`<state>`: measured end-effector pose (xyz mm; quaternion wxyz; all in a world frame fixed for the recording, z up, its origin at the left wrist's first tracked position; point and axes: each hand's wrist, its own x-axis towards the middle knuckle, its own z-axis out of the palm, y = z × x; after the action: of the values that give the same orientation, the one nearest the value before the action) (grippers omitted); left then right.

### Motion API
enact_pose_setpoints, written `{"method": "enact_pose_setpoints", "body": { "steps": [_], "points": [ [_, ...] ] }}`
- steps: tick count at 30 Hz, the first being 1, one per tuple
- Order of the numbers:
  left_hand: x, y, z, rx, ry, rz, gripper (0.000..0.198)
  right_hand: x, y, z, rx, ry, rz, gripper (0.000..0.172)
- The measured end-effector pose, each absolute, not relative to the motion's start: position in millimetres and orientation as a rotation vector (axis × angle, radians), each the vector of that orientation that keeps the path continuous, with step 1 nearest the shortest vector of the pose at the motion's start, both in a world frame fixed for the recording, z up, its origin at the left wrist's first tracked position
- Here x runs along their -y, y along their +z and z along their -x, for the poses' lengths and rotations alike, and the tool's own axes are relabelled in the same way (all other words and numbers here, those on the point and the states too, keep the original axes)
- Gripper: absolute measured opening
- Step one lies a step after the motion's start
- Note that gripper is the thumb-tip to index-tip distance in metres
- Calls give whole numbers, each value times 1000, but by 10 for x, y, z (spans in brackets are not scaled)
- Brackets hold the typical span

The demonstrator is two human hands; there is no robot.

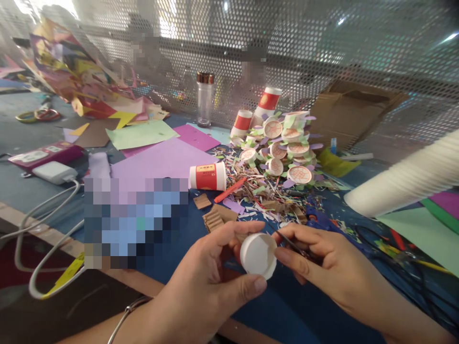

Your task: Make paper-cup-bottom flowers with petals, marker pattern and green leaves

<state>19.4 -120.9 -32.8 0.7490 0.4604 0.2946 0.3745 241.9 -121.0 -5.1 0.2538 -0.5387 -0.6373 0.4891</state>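
My left hand (218,272) grips the cut-off base of a white paper cup (256,255) between thumb and fingers, its round side turned towards me. Close on the right, my right hand (319,263) is closed around dark scissors (292,243), mostly hidden by the fingers. Its thumb and fingertips meet the cup base's right edge. Beyond my hands a red and white paper cup (208,176) lies on its side. A red pen (230,190) rests beside it on paper scraps (265,196).
Stacked cup bases (278,150) with paper tabs stand behind the scraps. A long cup stack (405,174) leans in at right, near black cables (405,277). A glass bottle (205,102), purple paper (158,162), a blurred-out phone-like patch (139,222) and a white charger (54,172) lie left.
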Motion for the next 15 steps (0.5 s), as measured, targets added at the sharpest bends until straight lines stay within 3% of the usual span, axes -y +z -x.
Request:
{"method": "enact_pose_setpoints", "body": {
  "steps": [10, 15],
  "points": [
    [1209, -279, -148, -519, 766, -903, 43, 1208, -81, -2427, 1678, 1424, 1444, 13],
    [1193, -218, -148, -512, 726, -711, 21, 1208, -102, -2445, 1670, 1449, 1450, 13]
  ]
}}
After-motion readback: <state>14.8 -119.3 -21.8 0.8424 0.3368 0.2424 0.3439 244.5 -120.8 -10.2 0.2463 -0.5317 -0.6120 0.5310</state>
